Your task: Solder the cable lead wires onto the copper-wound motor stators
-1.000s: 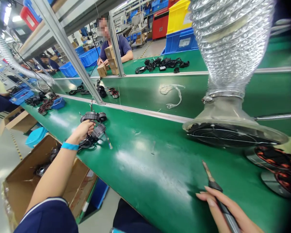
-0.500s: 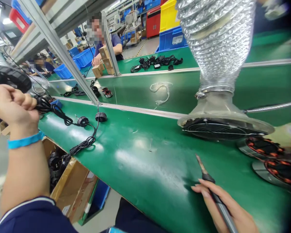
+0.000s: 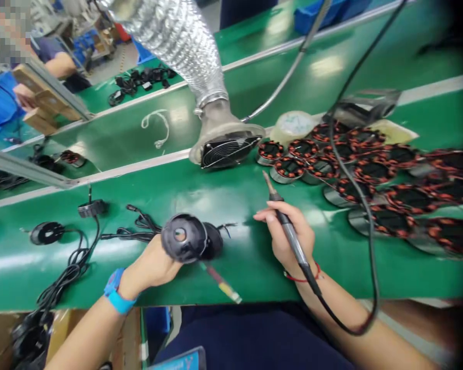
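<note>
Lowered since before, left hand (image 3: 154,264) is clasping the motor (image 3: 187,237), leads toward right hand (image 3: 289,241), which is pinching the iron (image 3: 283,223) pen-style for control.

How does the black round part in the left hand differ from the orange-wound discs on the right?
The black round part is a single closed casing; the orange-wound discs show bare coils. The part is gripped on edge by the left hand; the discs lie flat, overlapping, on the green table. Both are round.
</note>
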`<action>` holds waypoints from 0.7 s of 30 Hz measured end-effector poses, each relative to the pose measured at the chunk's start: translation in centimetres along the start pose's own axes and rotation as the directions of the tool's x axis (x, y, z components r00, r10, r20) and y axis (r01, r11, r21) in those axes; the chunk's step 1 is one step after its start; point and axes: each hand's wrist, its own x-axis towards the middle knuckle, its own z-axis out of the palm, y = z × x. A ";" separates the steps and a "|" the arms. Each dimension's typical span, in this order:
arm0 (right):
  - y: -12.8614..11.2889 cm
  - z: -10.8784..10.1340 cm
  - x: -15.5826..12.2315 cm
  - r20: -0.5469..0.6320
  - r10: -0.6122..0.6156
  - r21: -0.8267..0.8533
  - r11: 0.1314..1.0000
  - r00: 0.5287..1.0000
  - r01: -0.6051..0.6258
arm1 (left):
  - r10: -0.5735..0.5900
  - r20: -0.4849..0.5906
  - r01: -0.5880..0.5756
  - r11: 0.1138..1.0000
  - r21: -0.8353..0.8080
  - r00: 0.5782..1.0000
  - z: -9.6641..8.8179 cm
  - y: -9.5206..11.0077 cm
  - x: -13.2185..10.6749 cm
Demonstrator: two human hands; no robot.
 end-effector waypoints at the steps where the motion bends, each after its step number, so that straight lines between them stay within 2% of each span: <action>1: 0.0 -0.1 0.0 -0.043 0.007 0.027 1.000 0.999 -0.006 | 0.011 0.058 -0.014 0.998 0.057 0.998 0.6 0.0 1.0; 2: 0.0 -0.1 -0.1 -0.074 0.005 0.050 0.999 0.997 -0.002 | -0.004 0.099 -0.007 0.993 0.115 0.995 1.1 0.0 1.9; 4: -0.1 -0.2 -0.1 -0.101 -0.022 0.070 0.997 0.995 0.029 | -0.111 0.127 0.075 0.963 0.260 0.986 1.7 -0.1 3.5; 6: -0.2 -0.3 -0.1 -0.085 -0.073 0.064 0.995 0.994 0.078 | -0.244 0.093 0.190 0.902 0.388 0.965 1.8 -0.1 4.7; 8: -0.4 -0.3 -0.1 -0.039 -0.127 0.051 0.990 0.991 0.129 | -0.327 0.056 0.256 0.824 0.506 0.943 1.7 -0.1 5.7; 13: -0.9 -0.3 -0.2 0.079 -0.210 0.063 0.977 0.975 0.205 | -0.254 -0.018 0.196 0.698 0.689 0.967 1.5 0.3 6.9; 18: -1.0 -0.3 -0.4 0.020 -0.203 0.105 0.974 0.979 0.200 | -0.208 0.022 0.122 0.654 0.746 0.978 2.4 0.4 5.9; 21: -0.9 -0.2 -0.6 0.005 -0.153 0.146 0.978 0.988 0.151 | -0.243 0.026 0.134 0.620 0.773 0.970 2.1 0.5 4.8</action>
